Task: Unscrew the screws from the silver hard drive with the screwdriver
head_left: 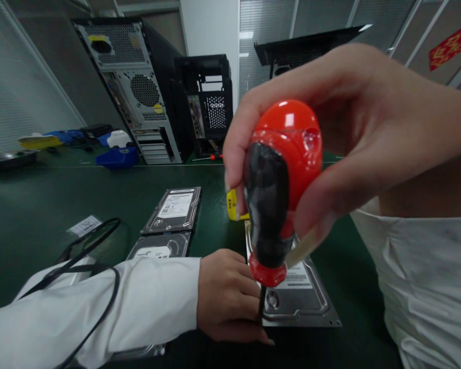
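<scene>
A red-and-black screwdriver [271, 205] is gripped by its thick handle in my right hand [353, 123], close to the camera. Its dark shaft points down at the left edge of a hard drive [303, 302] on the green table. My left hand [228, 294] holds that drive along its left side, fingers curled next to the shaft. The screwdriver's tip is hidden behind the left fingers. Part of the drive's label shows behind the handle. Left of it lie two more hard drives, a far one [174, 209] and a nearer one [159, 246] partly covered by my sleeve.
A computer case [142, 92] stands at the back left, beside a smaller black case [211, 102]. A blue bin [117, 158], a metal dish [9, 160] and a yellow object [232, 205] are on the table [80, 189]. A black cable [96, 241] loops over my left sleeve.
</scene>
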The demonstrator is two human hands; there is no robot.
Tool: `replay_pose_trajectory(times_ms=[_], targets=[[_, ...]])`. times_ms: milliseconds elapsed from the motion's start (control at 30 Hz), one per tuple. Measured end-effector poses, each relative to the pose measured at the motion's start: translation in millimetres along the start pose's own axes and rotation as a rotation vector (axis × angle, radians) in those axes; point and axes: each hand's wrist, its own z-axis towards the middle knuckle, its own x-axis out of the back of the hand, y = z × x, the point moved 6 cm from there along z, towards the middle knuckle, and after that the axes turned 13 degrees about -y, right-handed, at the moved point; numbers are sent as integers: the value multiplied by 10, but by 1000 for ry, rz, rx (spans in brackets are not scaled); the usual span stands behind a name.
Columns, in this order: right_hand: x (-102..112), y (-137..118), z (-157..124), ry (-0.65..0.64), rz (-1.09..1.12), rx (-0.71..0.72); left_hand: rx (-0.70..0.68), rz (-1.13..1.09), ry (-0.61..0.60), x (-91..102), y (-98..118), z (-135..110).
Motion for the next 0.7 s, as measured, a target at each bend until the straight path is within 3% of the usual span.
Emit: replay_pose_trajectory(times_ms=[200,333,467,700], targets=[[-4,-14,28,-19,-95,-25,74,-41,41,-75,-46,-55],[-47,-88,8,13,-160,6,176,-227,31,-122,-184,-116],[-66,-127,-20,40,-177,42,168,-444,-16,-151,-271,-149],[-71,-79,8,32,-135,1,253,-581,4,-148,-348,-172]])
